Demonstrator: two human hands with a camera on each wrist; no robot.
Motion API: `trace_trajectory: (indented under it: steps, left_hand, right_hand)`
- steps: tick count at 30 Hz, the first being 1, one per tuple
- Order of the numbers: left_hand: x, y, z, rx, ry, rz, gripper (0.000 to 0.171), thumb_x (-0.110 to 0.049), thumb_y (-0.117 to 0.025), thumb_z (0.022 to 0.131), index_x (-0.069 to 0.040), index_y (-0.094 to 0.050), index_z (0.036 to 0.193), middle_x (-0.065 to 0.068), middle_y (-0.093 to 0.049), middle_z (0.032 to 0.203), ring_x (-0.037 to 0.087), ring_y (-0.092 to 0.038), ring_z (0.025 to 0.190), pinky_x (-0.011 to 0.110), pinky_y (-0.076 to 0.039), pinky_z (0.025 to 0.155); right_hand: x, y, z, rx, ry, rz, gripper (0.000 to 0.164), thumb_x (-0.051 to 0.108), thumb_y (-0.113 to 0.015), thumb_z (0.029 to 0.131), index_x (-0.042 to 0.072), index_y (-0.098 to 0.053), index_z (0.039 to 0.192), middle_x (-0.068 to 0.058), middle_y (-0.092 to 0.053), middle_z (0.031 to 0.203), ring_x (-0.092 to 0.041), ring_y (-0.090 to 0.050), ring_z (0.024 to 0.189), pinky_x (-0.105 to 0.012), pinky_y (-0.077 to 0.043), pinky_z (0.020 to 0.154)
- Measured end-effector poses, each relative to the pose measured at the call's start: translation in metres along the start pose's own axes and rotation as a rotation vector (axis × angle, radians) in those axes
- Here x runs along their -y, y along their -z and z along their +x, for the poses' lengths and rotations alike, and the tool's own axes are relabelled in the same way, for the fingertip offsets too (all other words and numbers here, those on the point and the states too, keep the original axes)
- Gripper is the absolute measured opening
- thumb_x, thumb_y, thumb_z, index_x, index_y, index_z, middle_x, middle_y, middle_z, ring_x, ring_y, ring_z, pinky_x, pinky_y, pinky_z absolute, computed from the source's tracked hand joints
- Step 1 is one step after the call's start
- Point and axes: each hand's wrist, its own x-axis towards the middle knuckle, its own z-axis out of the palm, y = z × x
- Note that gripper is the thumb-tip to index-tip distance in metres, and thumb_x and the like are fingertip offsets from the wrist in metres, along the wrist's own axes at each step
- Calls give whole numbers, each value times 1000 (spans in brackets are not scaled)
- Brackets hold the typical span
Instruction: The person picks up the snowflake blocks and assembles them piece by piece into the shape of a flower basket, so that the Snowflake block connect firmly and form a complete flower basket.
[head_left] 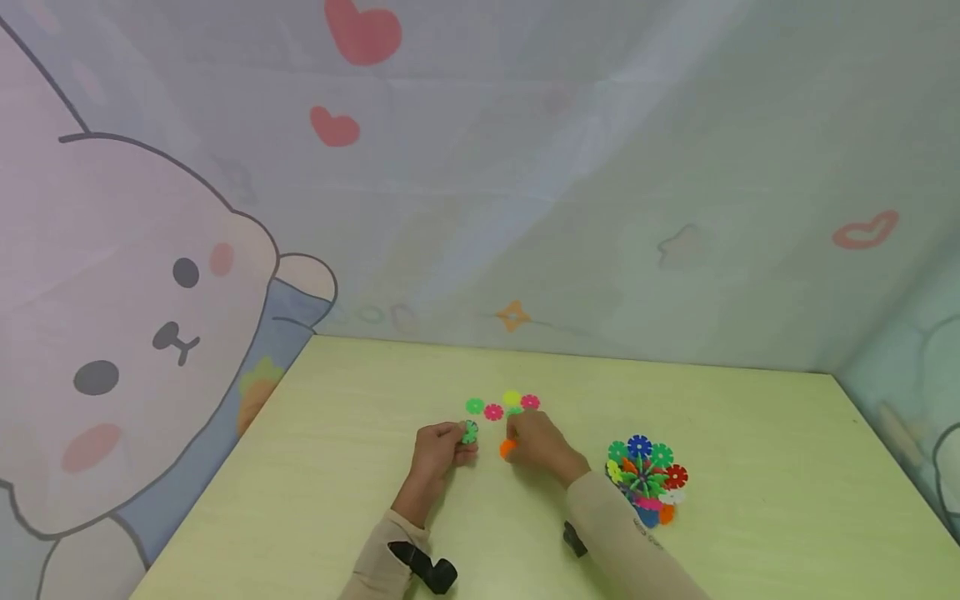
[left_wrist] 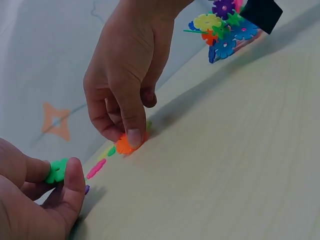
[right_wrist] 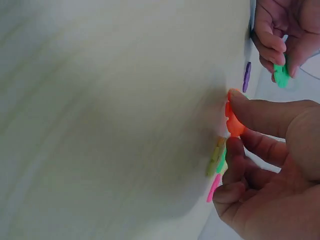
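My left hand [head_left: 444,446] pinches a green snowflake disc [head_left: 469,432] just above the pale green table [head_left: 337,467]; the same green disc [left_wrist: 56,171] shows between thumb and fingers, with a purple disc [left_wrist: 87,189] lying under the hand. My right hand [head_left: 536,442] pinches an orange disc [head_left: 507,449] that touches the tabletop; thumb and forefinger hold the orange disc [left_wrist: 125,145] on edge. In the right wrist view the orange disc [right_wrist: 233,120] sits at my thumb tip, and the green disc [right_wrist: 281,76] is in the other hand.
Loose discs lie just beyond the hands: green [head_left: 474,406], pink [head_left: 492,412], yellow [head_left: 512,397] and red-pink [head_left: 530,402]. A built cluster of many coloured discs [head_left: 645,479] stands right of my right forearm. A printed cloth wall [head_left: 525,208] closes the table's far edge.
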Motion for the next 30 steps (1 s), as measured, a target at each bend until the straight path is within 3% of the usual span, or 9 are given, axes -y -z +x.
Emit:
trace_trajectory:
  steps: [4, 10, 15, 20, 24, 30]
  left_hand:
    - [-1, -1, -1, 15, -19, -14, 30, -10, -59, 99, 15, -63, 115, 6, -67, 77, 8, -67, 61, 24, -59, 62]
    - [-8, -6, -6, 59, -50, -22, 31, -12, -58, 100, 16, -62, 114, 2, -65, 71, 7, -63, 59, 21, -56, 57]
    - [-23, -9, -16, 82, -59, -18, 29, -9, -55, 100, 18, -60, 110, 3, -66, 70, 8, -62, 59, 22, -54, 56]
    - [-39, -12, -31, 80, -75, -4, 27, -6, -55, 100, 19, -61, 107, 3, -65, 68, 8, -61, 58, 22, -54, 57]
    - [-41, -12, -35, 90, -86, -5, 27, -5, -55, 99, 19, -61, 108, 2, -64, 67, 8, -61, 57, 21, -54, 56]
    - [-38, -13, -33, 82, -65, -37, 25, -4, -56, 98, 19, -62, 105, 2, -65, 66, 9, -62, 57, 22, -55, 55]
  right_hand:
    - [2, 6, -2, -32, 64, 156, 18, 2, -74, 84, 5, -57, 78, 1, -47, 69, -14, -43, 67, -24, -37, 61]
    - [3, 14, -4, -90, 215, 300, 22, 11, -65, 96, 1, -59, 77, 1, -51, 61, -6, -47, 55, -19, -39, 54]
    - [0, 15, -7, -65, 242, 337, 20, 10, -57, 101, -1, -63, 86, -6, -61, 69, -6, -52, 58, -21, -44, 55]
    - [1, 18, -9, -70, 246, 334, 17, 10, -57, 101, -1, -66, 93, -10, -64, 74, -7, -54, 62, -21, -46, 58]
    - [3, 19, -9, -69, 245, 332, 17, 10, -56, 101, -2, -66, 94, -13, -65, 75, -8, -56, 62, -21, -47, 58]
    - [7, 17, -9, -77, 245, 318, 20, 10, -55, 101, -1, -66, 88, -8, -63, 72, -11, -58, 62, -21, -47, 57]
